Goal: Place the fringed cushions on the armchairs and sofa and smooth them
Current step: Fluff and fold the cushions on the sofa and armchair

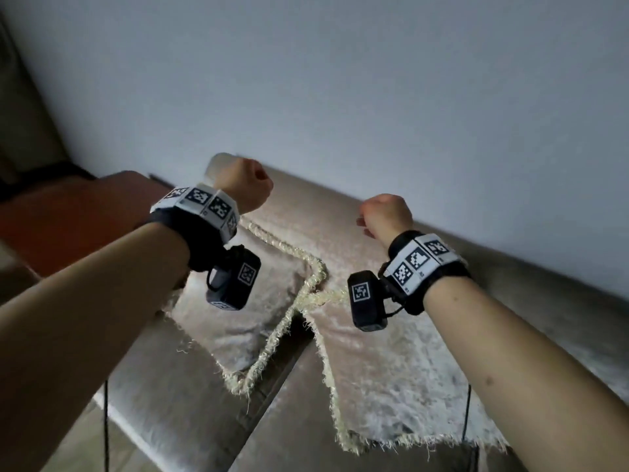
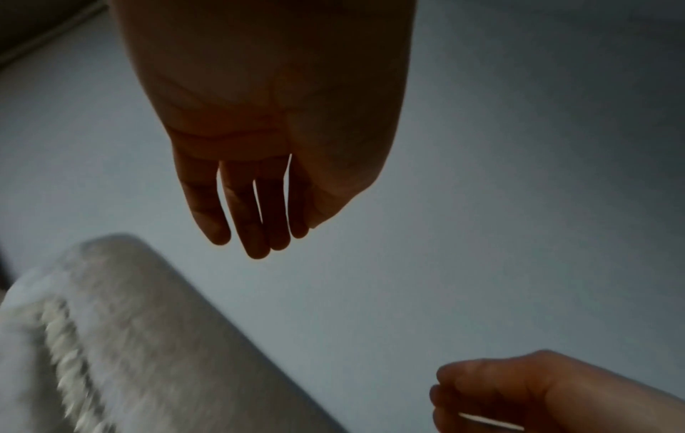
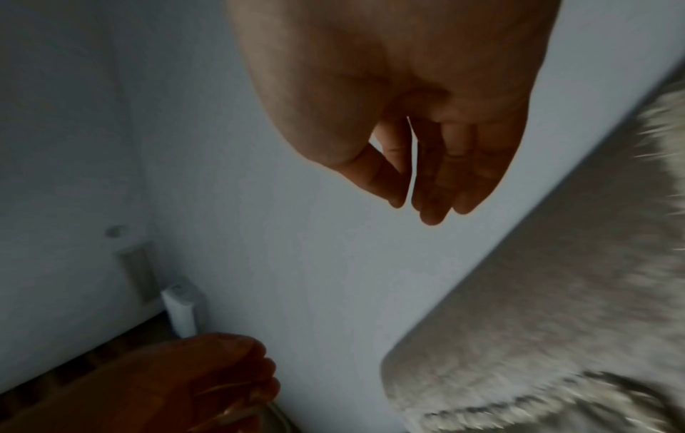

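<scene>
1. Head view gives me both hands raised in front of the pale wall [image 1: 340, 80]; the left hand [image 1: 245, 185] and the right hand [image 1: 386, 214] are seen from behind, so finger pose is hard to read there.
2. Two fringed cushions lean against the sofa [image 1: 531, 301] backrest below the hands; the left cushion [image 1: 238, 311] and the right cushion [image 1: 391, 362] touch at their fringed corners; neither hand touches them.
3. Left wrist view shows what the head view hides; the left hand's fingers [image 2: 244, 211] hang straight and close together, released, grasping nothing; the backrest [image 2: 166, 337] and a blurred strip of fringe [image 2: 66, 351] lie below and well apart from the fingertips.
4. Right wrist view shows the right hand's fingers [image 3: 437, 181] extended and relaxed, empty; the backrest top [image 3: 537, 293] lies below and to the side of them, clear of the fingertips.
5. Only the right wrist view shows a small white device [image 3: 183, 307] on the floor by the wall; only the head view shows an orange-brown surface [image 1: 78, 216] beyond the sofa's end, and the marker bands on both wrists.
</scene>
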Demonstrator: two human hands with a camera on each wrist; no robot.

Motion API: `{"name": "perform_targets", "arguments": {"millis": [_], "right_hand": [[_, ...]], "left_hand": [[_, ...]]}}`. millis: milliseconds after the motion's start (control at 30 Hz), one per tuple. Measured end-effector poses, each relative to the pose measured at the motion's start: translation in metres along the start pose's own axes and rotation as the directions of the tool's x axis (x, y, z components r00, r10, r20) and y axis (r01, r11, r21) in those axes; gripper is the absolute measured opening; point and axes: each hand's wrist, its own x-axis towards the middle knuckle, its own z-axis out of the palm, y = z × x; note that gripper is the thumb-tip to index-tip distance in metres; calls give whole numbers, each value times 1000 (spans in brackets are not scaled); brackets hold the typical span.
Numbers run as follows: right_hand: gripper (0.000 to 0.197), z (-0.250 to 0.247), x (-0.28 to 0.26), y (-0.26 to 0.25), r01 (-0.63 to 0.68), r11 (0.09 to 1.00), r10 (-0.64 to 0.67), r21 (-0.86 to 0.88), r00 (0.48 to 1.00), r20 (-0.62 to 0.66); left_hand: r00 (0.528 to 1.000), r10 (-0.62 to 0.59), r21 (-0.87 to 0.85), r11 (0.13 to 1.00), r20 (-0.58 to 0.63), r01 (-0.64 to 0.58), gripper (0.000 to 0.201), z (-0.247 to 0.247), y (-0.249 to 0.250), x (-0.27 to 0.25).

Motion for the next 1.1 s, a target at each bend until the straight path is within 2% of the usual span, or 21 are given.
{"name": "perform_targets", "arguments": {"millis": [100, 267, 400, 500, 633, 800, 867, 967, 1033, 1100], "right_hand": [[20, 21, -12, -65, 83, 996, -83, 31, 996, 19], [13, 81, -19, -139, 109, 988, -115, 109, 992, 46], [11, 141, -10, -178, 107, 983, -112, 151, 993, 25], [13, 182, -1, -187, 60, 990, -68, 124, 996, 56], [18, 207, 21, -182, -21, 999, 19, 34, 998, 57], [19, 210, 77, -156, -103, 992, 100, -78, 994, -37], [17, 217, 105, -141, -150, 977, 146, -152, 989, -37], [19, 241, 133, -118, -203, 949, 212, -243, 977, 12], [22, 263, 150, -106, -219, 929, 240, -297, 970, 36], [23, 286, 163, -95, -231, 910, 267, -344, 962, 58]], "left_hand": [[999, -11, -13, 1000, -53, 10, 19, -56, -26, 15], [999, -22, 11, 1000, -36, 23, 17, -137, -89, 39], [999, -24, 18, 1000, -49, 24, 18, -192, -139, 76], [999, -25, 6, 1000, -26, 25, 16, -209, -164, 105], [995, -69, -36, 997, 73, 72, 18, -198, -191, 149], [981, -157, -176, 969, 111, 175, 19, -149, -214, 207], [943, -265, -277, 908, 202, 315, 13, -117, -226, 218], [841, -376, -361, 777, 390, 515, 12, -76, -250, 230], [811, -417, -361, 742, 410, 565, 18, -60, -271, 247], [807, -438, -335, 749, 395, 571, 15, -48, -291, 268]]}}
